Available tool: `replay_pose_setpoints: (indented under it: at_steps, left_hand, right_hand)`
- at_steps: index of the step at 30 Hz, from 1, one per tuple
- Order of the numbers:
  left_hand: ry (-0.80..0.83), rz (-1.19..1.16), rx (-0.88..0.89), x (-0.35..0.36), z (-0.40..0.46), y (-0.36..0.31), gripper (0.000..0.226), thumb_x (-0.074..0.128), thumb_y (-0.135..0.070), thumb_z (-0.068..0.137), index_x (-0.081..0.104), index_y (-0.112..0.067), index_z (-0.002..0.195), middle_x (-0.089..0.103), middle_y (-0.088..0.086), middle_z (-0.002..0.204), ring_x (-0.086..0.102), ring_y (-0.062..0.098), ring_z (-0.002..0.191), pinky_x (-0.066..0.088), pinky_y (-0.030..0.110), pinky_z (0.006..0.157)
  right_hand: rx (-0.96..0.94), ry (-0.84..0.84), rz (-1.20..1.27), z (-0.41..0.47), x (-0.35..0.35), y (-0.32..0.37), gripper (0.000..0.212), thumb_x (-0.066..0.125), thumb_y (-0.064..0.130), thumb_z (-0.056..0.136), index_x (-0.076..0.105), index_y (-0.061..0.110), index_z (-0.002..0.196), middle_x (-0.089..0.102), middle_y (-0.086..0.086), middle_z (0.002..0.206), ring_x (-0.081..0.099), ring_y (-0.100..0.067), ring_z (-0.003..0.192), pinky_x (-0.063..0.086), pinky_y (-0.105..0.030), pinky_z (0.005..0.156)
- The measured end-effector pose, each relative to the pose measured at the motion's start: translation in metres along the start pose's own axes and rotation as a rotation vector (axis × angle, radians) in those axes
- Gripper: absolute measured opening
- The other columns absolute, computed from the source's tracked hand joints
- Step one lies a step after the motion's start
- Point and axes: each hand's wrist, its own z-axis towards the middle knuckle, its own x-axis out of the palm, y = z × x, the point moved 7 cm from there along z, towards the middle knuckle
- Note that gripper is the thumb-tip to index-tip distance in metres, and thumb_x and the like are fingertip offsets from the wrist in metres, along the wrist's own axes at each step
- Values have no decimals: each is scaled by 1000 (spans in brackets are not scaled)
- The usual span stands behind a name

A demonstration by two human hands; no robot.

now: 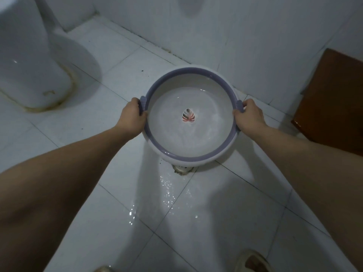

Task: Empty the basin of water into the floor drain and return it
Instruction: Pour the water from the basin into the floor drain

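White tiled floor (pixel 121 61), basin (pixel 188 158) above floor drain (pixel 181 170), left hand (pixel 132 114) and right hand (pixel 249 115) gripping its opposite handles

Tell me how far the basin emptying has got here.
Done: both hands, left and right, hold the basin over the floor drain; the floor tiles are wet. In hand: water remains inside. Left: finish pouring, return it.

No text or labels are readable anywhere (basin (pixel 191 122) included).
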Motion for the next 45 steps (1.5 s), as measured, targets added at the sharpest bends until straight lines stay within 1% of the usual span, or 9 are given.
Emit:
replay_pose_setpoints:
  at_steps: [4,11,15,19,24,35,39,43,45]
  left_hand:
    - [-2,-4,0,0,0,0,22,51,-20,96,51,-7,114,61,13,108,59,32,93,55,49,82]
    - [10,-3,-7,1,0,2,23,51,-20,98,50,-8,117,60,13,108,60,30,93,56,44,79]
    - [4,-5,0,0,-1,2,25,50,-20,99,50,-6,119,59,13,108,59,31,94,54,42,77]
    - [-6,0,4,0,-1,2,24,50,-20,100,49,-7,120,57,10,105,57,26,90,46,34,70]
    - [0,3,6,0,-2,4,25,50,-20,99,47,-5,119,56,10,104,56,27,89,46,35,69]
    - [7,17,6,1,0,3,25,50,-17,98,46,-5,120,56,10,104,56,28,89,44,35,68]
    - [16,13,-2,3,0,3,24,50,-18,99,47,-7,120,56,9,104,57,27,90,45,34,69]
    - [3,12,13,2,1,1,25,51,-17,98,47,-6,120,56,9,104,56,27,90,45,35,71]
    - [-2,13,17,3,1,1,25,51,-17,98,48,-5,120,56,9,104,55,27,89,43,34,70]
  right_hand:
    - [3,2,16,1,0,0,21,48,28,96,46,11,106,55,-10,98,55,-26,81,39,-28,64]
    - [10,-17,18,0,-1,1,19,45,33,96,45,14,101,56,-9,95,54,-24,74,34,-26,51]
    - [23,-16,36,1,0,1,20,47,32,95,47,13,102,59,-11,99,60,-29,84,42,-31,64]
    - [20,-19,38,0,0,4,22,46,32,95,47,12,104,60,-12,100,60,-29,84,42,-31,65]
    - [12,-24,25,-1,0,6,23,48,29,94,49,10,107,58,-10,99,56,-27,82,38,-27,65]
    - [-4,-23,32,-1,-2,8,26,49,25,95,50,5,111,57,-11,101,54,-26,84,38,-28,67]
    - [2,-20,27,-1,-2,7,24,50,22,93,50,6,111,56,-10,100,53,-25,82,36,-26,64]
    - [4,-26,14,0,-3,6,23,49,24,94,50,7,110,55,-9,97,52,-24,79,34,-27,56]
    - [0,-29,14,0,-2,6,22,49,24,94,50,7,109,55,-9,96,52,-25,79,34,-26,58]
